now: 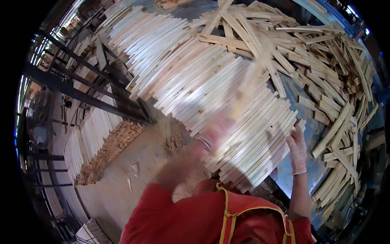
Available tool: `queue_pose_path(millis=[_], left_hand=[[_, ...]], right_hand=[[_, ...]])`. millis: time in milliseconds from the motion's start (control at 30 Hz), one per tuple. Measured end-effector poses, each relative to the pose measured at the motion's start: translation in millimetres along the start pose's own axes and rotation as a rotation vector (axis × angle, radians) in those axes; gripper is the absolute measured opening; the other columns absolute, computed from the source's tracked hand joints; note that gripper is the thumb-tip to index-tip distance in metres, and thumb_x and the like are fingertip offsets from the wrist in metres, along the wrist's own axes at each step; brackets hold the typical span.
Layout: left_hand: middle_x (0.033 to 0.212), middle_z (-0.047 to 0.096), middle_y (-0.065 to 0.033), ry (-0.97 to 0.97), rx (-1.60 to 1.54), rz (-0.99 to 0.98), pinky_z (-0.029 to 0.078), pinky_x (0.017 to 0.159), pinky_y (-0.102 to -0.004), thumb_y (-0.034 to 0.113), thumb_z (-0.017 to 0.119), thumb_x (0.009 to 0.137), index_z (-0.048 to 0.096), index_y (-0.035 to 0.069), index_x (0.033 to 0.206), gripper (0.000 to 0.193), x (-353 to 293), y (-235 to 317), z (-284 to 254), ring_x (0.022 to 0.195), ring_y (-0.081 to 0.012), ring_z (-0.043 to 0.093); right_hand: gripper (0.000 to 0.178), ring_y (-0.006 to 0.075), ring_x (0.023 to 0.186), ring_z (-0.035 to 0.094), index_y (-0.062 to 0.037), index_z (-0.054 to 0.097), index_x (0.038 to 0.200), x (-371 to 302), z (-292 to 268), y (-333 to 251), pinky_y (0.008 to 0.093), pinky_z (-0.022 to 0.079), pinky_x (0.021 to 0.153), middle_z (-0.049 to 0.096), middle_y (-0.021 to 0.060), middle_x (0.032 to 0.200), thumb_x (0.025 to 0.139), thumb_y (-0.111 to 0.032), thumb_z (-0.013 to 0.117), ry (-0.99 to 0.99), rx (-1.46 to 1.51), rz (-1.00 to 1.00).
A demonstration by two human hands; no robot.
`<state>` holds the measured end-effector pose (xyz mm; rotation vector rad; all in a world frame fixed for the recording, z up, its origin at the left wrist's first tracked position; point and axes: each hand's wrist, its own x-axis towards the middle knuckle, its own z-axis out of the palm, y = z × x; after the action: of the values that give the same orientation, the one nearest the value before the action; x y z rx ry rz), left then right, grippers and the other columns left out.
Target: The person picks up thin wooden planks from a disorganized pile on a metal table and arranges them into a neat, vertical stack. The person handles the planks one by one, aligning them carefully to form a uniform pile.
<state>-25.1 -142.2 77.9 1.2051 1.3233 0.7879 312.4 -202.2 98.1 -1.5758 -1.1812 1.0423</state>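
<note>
A long row of pale wooden strips (195, 89) lies side by side on a metal table, running from the far left toward my body. My left hand (219, 128) is over the middle of the row, smeared by motion, with a band at its wrist. From it a blurred wooden strip (254, 75) reaches up and right, and the hand appears closed on its near end. My right hand (297, 151), in a pale knitted glove, rests against the right ends of the nearest strips, fingers stretched and thumb apart.
A loose heap of wooden strips (325, 77) covers the table's right and far side. Bare blue-grey metal tabletop (290, 91) shows between heap and row. A stack of strips (95, 140) stands at left beside dark metal rails (85, 93). Sawdust (172, 140) lies on the floor.
</note>
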Motion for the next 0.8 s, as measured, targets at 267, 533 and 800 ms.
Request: queue_pose_path(millis=[267, 533, 800], left_hand=[[0.137, 0.066, -0.0231, 0.368, 1.497, 0.179, 0.054, 0.107, -0.053, 0.022, 0.068, 0.095, 0.062, 0.005, 0.146, 0.054, 105, -67, -348, 0.129, -0.0425, 0.063], [0.164, 0.053, -0.01, 0.724, 1.882, 0.455, 0.054, 0.111, -0.0456, 0.041, 0.067, 0.102, 0.032, 0.013, 0.172, 0.084, 107, -97, -301, 0.14, -0.0319, 0.058], [0.166, 0.048, -0.0183, 0.222, 1.062, 0.359, 0.043, 0.121, -0.0504, 0.026, 0.084, 0.09, 0.046, 0.006, 0.165, 0.086, -97, -90, -28, 0.155, -0.0353, 0.046]], right_hand=[[0.116, 0.0207, 0.088, 0.07, 0.0025, 0.011, 0.172, -62, -4, 78, 0.0352, 0.058, 0.08, 0.075, 0.0123, 0.106, 0.094, -0.043, 0.083, -0.028, -0.197, 0.538], [0.095, 0.0369, 0.122, 0.071, 0.0031, 0.04, 0.165, -8, -130, 136, 0.0434, 0.056, 0.103, 0.073, 0.0238, 0.137, 0.096, -0.051, 0.077, 0.284, -0.352, 0.516], [0.104, 0.0416, 0.132, 0.065, 0.0025, 0.035, 0.164, 151, -175, 139, 0.0456, 0.047, 0.115, 0.065, 0.0306, 0.142, 0.085, -0.042, 0.086, 0.653, -0.336, 0.225]])
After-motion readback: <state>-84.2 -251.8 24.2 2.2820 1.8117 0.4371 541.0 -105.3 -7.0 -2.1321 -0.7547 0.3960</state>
